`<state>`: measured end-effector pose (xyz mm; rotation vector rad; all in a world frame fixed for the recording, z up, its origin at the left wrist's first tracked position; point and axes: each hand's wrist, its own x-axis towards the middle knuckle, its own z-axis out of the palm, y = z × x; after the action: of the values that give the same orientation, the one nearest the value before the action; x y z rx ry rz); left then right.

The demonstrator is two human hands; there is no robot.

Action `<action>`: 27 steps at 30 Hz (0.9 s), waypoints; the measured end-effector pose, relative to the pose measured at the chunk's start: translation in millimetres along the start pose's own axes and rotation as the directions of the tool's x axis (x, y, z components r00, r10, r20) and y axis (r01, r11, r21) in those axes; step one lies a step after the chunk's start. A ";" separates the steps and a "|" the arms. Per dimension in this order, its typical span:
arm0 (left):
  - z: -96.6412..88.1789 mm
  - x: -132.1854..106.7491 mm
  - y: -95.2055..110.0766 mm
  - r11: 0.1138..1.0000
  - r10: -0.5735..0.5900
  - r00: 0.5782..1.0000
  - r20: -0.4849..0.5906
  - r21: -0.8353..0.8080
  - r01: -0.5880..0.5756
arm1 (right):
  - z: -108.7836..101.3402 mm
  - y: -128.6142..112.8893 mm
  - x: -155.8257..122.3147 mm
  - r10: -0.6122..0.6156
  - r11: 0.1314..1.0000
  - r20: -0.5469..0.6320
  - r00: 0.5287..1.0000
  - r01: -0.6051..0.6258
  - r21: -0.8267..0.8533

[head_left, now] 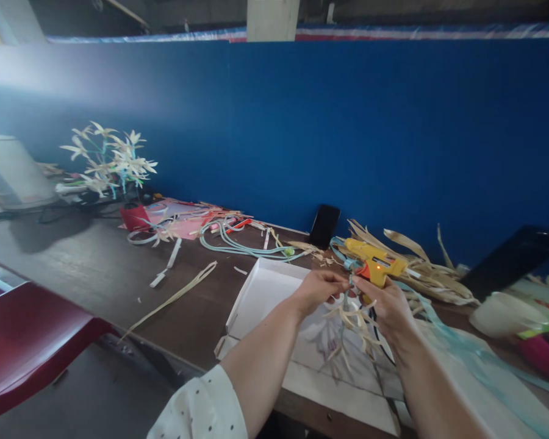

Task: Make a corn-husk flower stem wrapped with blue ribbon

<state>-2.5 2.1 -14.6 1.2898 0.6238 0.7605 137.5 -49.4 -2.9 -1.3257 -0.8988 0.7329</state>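
Note:
My left hand (318,292) and my right hand (387,305) meet over an opened white cardboard box (268,286). Their fingertips pinch the light-blue wrapped stem of a dried-husk flower (348,317), whose pale petals hang downward below the hands. Just behind my right hand is a yellow glue gun (375,259) with a small orange light on; its handle is partly hidden, and whether the hand touches it I cannot tell. Beyond the left fingers, loops of light-blue cord (238,247) lie on the brown table (187,323).
A finished-looking husk flower arrangement (114,161) stands in a red pot (135,216) at left. A black phone (324,225) leans on the blue partition (274,134). Dried husks (434,283) lie at right, near a white cup (507,314). A red chair (32,341) borders the table.

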 end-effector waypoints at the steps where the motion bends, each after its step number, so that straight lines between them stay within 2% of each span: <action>1: 0.0 -0.1 0.0 1.000 0.002 1.000 -0.006 0.001 -0.002 | 0.1 -0.2 -0.6 -0.004 1.000 -0.008 1.000 0.004 -0.015; 5: -0.4 1.0 -0.9 1.000 0.004 1.000 -0.023 -0.010 -0.004 | -0.5 -1.6 -3.3 -0.004 1.000 -0.011 1.000 0.003 -0.025; 11: -2.6 5.2 -4.4 1.000 -0.009 0.998 -0.070 -0.030 0.007 | -4.5 -3.6 -6.3 -0.019 0.999 0.057 0.998 0.017 0.027; 21: -3.3 2.8 -3.7 0.999 0.036 0.999 0.017 -0.028 -0.035 | 0.9 -3.1 -8.3 -0.181 0.983 0.022 0.983 0.181 -0.020; 27: -2.8 2.2 -1.4 1.000 0.025 0.999 0.031 0.000 -0.025 | 8.3 -11.9 -13.3 -0.136 0.991 0.030 0.990 0.137 -0.010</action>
<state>-3.2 5.5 -16.4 1.3096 0.5843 0.7592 123.3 -58.3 7.3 -1.2535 -1.0082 0.6422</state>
